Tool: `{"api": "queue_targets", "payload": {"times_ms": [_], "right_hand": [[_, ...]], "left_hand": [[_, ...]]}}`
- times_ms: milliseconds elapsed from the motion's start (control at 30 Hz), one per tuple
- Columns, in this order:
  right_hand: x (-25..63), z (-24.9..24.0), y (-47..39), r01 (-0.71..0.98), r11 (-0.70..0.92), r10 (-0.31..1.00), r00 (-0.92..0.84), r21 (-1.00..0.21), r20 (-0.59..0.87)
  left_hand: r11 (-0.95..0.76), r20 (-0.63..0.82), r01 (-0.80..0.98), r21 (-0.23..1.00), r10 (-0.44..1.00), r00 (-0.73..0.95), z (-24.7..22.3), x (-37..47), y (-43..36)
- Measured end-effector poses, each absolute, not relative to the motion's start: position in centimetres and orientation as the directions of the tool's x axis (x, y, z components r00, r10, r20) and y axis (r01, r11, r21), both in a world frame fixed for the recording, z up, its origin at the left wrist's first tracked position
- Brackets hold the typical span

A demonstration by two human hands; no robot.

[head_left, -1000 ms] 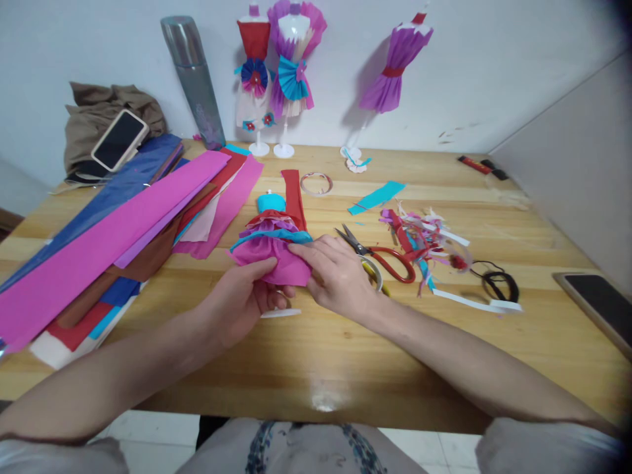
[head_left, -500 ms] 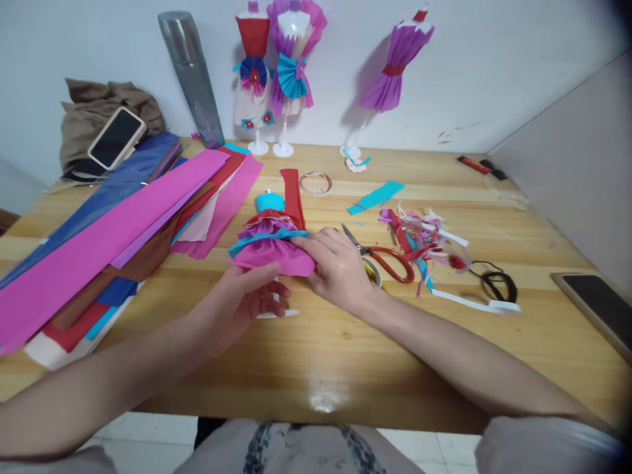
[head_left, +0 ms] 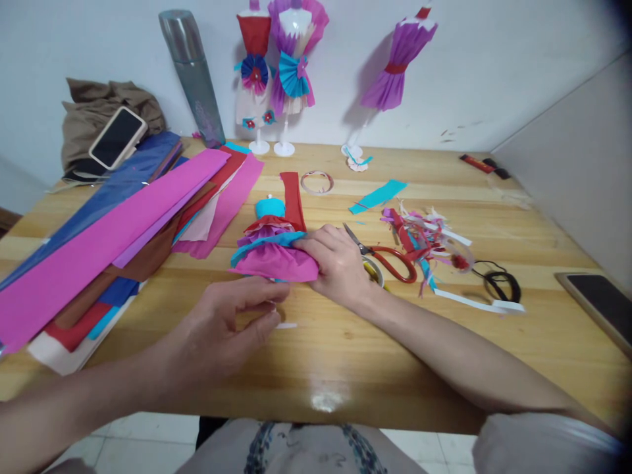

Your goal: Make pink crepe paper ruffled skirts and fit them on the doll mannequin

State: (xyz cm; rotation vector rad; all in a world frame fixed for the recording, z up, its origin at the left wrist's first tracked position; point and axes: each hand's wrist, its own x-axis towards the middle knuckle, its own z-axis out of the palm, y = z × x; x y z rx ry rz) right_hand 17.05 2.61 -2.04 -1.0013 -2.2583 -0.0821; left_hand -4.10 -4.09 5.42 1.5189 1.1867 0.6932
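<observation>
A small dress form (head_left: 270, 209) with a turquoise bodice stands in front of me. Its layered paper skirt (head_left: 276, 262) goes from red and purple through turquoise to bright pink at the bottom. My right hand (head_left: 338, 263) pinches the skirt's right edge, fingers on top and thumb hidden. Just below the hem, my left hand (head_left: 241, 316) is bent with thumb and fingers apart; nothing shows between them. A bit of the white base (head_left: 286, 325) peeks out past its fingertips. Behind the form lies a red paper strip (head_left: 293, 197).
Red-handled scissors (head_left: 392, 263) and a tape roll (head_left: 374, 271) lie right of my right hand, with paper scraps (head_left: 424, 243) beyond. Coloured paper sheets (head_left: 123, 237) are stacked at left. Dressed forms (head_left: 254, 39), a bottle (head_left: 192, 85) and a phone (head_left: 597, 306) surround the work area.
My left hand has come down and away from the skirt's lower edge, its thumb now below the fingers. The pink hem has tilted slightly; my right hand keeps its hold.
</observation>
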Motion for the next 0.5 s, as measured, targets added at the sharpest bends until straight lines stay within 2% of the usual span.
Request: {"api": "queue_targets", "payload": {"times_ms": [133, 267, 333, 400, 500], "right_hand": [[17.1, -2.2, 2.5, 0.702, 0.689, 0.649, -0.489, -0.178, 0.584], [17.0, -2.2, 2.3, 0.694, 0.701, 0.626, -0.485, -0.168, 0.610], [16.9, -2.2, 2.2, 0.685, 0.709, 0.616, -0.487, -0.167, 0.620], [16.8, -2.3, 2.1, 0.681, 0.713, 0.613, -0.490, -0.167, 0.620], [16.8, -2.4, 2.0, 0.670, 0.725, 0.599, -0.496, -0.161, 0.628]], "left_hand": [[-0.247, 0.092, 0.373, 0.894, 0.917, 0.388, 6.5, -4.3, -4.0], [-0.513, 0.402, 0.509, 0.691, 0.858, 0.319, 7.2, -5.3, -2.4], [-0.538, 0.451, 0.614, 0.578, 0.837, 0.309, 7.1, -5.6, -0.8], [-0.559, 0.439, 0.679, 0.476, 0.820, 0.367, 6.6, -5.6, 0.9], [-0.514, 0.320, 0.738, 0.437, 0.856, 0.406, 5.6, -5.0, 2.7]]}}
